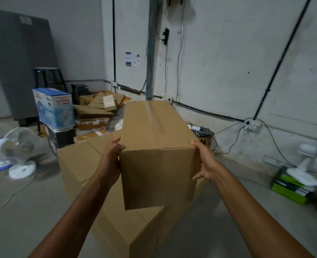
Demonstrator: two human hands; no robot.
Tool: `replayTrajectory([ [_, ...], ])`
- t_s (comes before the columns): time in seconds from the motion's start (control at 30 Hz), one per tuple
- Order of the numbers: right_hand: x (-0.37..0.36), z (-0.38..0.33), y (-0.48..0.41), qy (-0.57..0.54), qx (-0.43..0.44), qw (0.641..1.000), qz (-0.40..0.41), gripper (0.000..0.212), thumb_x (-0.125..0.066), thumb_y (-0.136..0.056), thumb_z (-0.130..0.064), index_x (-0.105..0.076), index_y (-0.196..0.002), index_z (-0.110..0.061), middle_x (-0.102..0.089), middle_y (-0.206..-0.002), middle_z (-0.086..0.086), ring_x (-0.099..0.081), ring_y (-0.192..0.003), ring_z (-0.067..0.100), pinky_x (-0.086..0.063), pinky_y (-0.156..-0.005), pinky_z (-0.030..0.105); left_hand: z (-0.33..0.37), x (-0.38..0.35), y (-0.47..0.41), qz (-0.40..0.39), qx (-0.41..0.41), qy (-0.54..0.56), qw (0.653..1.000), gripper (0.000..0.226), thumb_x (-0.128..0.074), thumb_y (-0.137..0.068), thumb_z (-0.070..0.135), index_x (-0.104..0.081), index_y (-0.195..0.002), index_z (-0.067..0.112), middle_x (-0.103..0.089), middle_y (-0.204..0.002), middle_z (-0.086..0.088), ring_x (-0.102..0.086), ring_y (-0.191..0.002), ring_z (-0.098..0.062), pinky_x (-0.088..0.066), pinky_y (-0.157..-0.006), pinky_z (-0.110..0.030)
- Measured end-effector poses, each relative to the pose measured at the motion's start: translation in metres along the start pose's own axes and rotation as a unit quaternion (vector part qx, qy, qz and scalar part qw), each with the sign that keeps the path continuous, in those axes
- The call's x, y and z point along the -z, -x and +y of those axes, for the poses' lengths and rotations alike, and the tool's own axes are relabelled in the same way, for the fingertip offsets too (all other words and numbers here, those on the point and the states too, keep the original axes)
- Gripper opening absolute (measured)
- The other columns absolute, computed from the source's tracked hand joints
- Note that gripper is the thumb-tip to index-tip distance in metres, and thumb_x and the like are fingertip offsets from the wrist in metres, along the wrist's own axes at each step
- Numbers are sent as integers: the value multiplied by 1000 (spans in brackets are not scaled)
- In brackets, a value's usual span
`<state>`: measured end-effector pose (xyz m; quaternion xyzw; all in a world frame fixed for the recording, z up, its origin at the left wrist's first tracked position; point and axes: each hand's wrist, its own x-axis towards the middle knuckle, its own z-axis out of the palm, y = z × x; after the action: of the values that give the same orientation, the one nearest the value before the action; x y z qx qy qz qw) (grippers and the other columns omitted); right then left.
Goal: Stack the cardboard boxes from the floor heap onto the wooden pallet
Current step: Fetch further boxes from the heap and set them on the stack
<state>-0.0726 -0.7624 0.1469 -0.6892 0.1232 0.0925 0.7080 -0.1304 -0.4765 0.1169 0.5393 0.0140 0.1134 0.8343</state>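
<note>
- Held at centre, between both hands: cardboard box point(159, 146), long axis running near to far, above a larger box point(83, 164); touching it or not, cannot tell.
- Gripped evenly at the near end: left hand point(111, 161) on the left face, thumb hooked over the top edge, fingers hidden; right hand point(204, 164) on the right face, fingers wrapped round the near edge.
- No wooden pallet in view.
- Far left: flattened cardboard point(98, 107), blue fan carton point(53, 108). Near left: floor fan point(16, 151).
</note>
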Motion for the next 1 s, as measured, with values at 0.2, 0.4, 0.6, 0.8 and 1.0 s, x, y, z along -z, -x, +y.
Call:
replayTrajectory([
  [0.2,58,-36,-102,29,9,999,22,79,-62,-84,-60,-37,-152,-28,-39,-154,10,-35,-140,42,-31,-98,78,-42,-84,-97,17,100,64,993,29,-59,-92,30,-65,-114,12,-63,-117,-8,-62,-95,-23,-49,-77,-35],
  [0.4,134,-42,-196,19,-29,999,42,75,-62,-85,-57,-39,-150,-28,-40,-154,10,-36,-139,42,-32,-101,77,-108,-161,-175,21,216,45,975,30,-66,-91,27,-67,-116,10,-64,-109,-11,-62,-80,-22,-50,-72,-32],
  [0.6,225,-48,-302,27,-32,999,31,65,-61,-86,-53,-46,-144,-26,-48,-145,8,-42,-134,38,-29,-105,72,-201,-251,-232,42,223,52,973,30,-61,-93,25,-68,-114,4,-67,-95,-11,-66,-77,-21,-51,-70,-32],
  [0.8,295,-77,-390,51,-50,997,-44,19,-57,-92,-46,-60,-100,-29,-64,-106,2,-59,-98,24,-44,-89,51,-262,-331,-264,99,210,93,968,28,-59,-95,24,-66,-116,7,-73,-92,-11,-71,-79,-23,-56,-71,-33],
  [1.0,306,-86,-469,101,-80,986,-110,20,-53,-98,-41,-62,-97,-23,-66,-89,9,-62,-77,23,-51,-67,40,-300,-362,-294,191,191,97,958,35,-60,-95,29,-64,-123,8,-72,-107,-15,-67,-101,-31,-53,-76,-39],
])
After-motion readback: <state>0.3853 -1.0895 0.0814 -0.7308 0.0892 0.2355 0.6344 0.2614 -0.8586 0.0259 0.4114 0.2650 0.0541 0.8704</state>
